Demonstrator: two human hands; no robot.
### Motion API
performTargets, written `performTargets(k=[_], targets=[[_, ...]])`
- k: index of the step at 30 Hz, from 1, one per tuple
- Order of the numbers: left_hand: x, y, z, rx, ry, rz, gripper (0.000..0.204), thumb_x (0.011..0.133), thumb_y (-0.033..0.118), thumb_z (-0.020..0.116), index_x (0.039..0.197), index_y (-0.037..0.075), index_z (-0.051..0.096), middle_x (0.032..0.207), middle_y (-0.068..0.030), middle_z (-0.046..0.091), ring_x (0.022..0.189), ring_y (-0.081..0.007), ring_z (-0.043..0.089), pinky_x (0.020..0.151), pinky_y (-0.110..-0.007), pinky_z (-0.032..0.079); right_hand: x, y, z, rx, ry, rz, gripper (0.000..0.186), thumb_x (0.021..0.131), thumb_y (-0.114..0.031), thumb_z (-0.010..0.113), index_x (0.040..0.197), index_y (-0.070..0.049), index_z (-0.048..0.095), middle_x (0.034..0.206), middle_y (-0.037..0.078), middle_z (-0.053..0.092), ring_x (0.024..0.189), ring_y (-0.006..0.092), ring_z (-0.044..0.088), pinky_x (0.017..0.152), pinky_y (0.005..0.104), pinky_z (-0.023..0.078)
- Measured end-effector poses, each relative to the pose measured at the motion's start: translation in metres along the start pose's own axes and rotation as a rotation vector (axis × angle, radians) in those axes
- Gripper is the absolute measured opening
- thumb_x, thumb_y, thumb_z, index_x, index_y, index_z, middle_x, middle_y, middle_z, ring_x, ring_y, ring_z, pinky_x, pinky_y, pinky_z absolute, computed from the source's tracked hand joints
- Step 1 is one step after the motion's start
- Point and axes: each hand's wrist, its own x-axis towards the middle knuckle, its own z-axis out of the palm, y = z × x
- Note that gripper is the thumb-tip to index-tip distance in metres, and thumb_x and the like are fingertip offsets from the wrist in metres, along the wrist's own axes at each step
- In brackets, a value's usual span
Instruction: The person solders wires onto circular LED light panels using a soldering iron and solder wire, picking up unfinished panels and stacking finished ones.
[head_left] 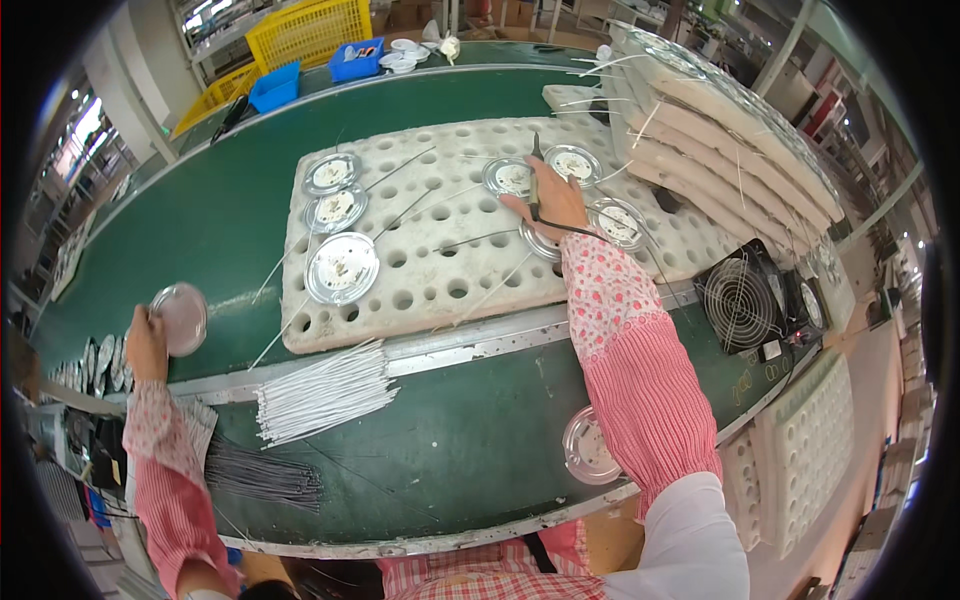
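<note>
My left hand (147,340) grips a round, pinkish-silver disc (181,317) over the green worktop, at the left. My right hand (552,198) is closed on a slim dark tool (536,150) with a pointed tip and black cord, over a white foam board (420,264) full of round holes. Several silver discs with white round plates lie on it: a column at the left (340,268) and a cluster around my right hand (620,225). Thin white and dark wires run across the board. Another clear disc (585,445) lies near the front edge, partly behind my right forearm.
Stacked foam boards (725,140) stand at the right, above a black fan (737,302). White (322,392) and dark wire bundles (265,475) lie in front. Upright discs (100,362) line the far left. Blue bins (275,90) and yellow crates (310,30) sit at the back.
</note>
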Motion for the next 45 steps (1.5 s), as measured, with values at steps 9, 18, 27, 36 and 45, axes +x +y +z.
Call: performTargets(k=[9,18,27,36,45], targets=[[-0.074,0.217,-0.108,-0.648,0.351,0.104,0.013,0.099,0.012,0.06,0.091,0.003,0.058,0.076,-0.0016,0.056,0.07,-0.0088,0.051,0.062,-0.024,0.042,-0.01,0.017,-0.048,-0.07,0.084,-0.093,0.075,0.082,-0.049,0.074,0.137,-0.006,0.048,0.121,0.019,0.065,0.109,0.0389,0.062,0.094,0.0429,0.048],[-0.219,0.411,-0.113,-0.593,-0.16,0.839,0.017,0.078,0.017,0.064,0.092,0.009,0.058,0.084,-0.0047,0.055,0.075,-0.021,0.057,0.072,-0.036,0.041,-0.165,-0.089,-0.246,-0.292,-0.014,-0.314,0.024,0.079,-0.007,0.075,0.101,-0.01,0.067,0.076,0.009,0.062,0.07,0.0306,0.061,0.065,0.0396,0.048],[-0.26,0.413,-0.15,-0.939,-0.261,0.981,0.025,0.074,0.026,0.07,0.085,0.01,0.054,0.08,-0.0037,0.051,0.079,-0.0213,0.054,0.078,-0.038,0.039,-0.358,-0.17,-0.189,0.201,-0.153,0.063,0.03,0.069,-0.003,0.08,0.096,-0.008,0.07,0.081,0.01,0.051,0.072,0.0268,0.055,0.061,0.037,0.044],[-0.25,0.289,-0.127,-0.714,-0.292,0.665,0.02,0.076,0.014,0.072,0.091,0.009,0.059,0.091,-0.005,0.058,0.089,-0.0256,0.057,0.082,-0.042,0.04,-0.304,-0.179,-0.136,0.263,0.009,0.201,0.042,0.071,-0.022,0.086,0.105,-0.009,0.064,0.085,0.014,0.054,0.075,0.0293,0.058,0.063,0.0374,0.046],[-0.239,0.28,-0.101,-0.72,-0.428,0.774,0.025,0.075,0.007,0.074,0.095,0.009,0.06,0.098,-0.0043,0.061,0.097,-0.0246,0.058,0.083,-0.039,0.041,-0.263,-0.207,-0.085,0.269,-0.398,0.013,0.112,0.065,-0.037,0.087,0.152,-0.005,0.025,0.141,0.027,0.044,0.136,0.0415,0.039,0.113,0.0619,0.022]])
